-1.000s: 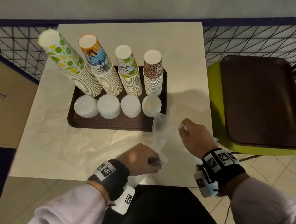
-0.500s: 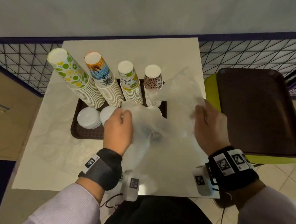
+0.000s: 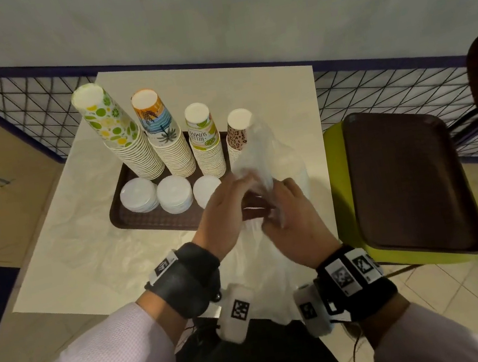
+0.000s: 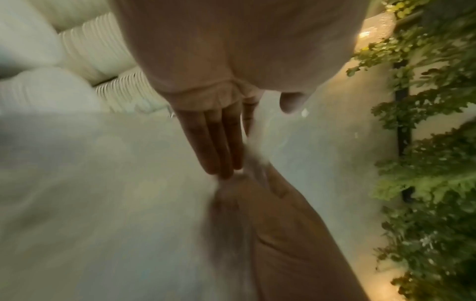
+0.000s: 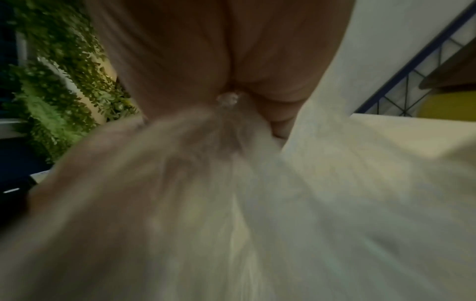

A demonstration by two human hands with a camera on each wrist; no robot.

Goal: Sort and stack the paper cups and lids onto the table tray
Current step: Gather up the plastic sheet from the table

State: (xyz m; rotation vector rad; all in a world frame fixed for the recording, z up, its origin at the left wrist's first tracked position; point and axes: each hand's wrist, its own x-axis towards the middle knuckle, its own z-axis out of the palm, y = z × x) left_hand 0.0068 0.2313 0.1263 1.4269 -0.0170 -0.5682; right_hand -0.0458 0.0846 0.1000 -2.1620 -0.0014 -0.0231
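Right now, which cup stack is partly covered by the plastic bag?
The leopard-print stack, rightmost of the four; the bag overlaps its right side, while the other three show whole.
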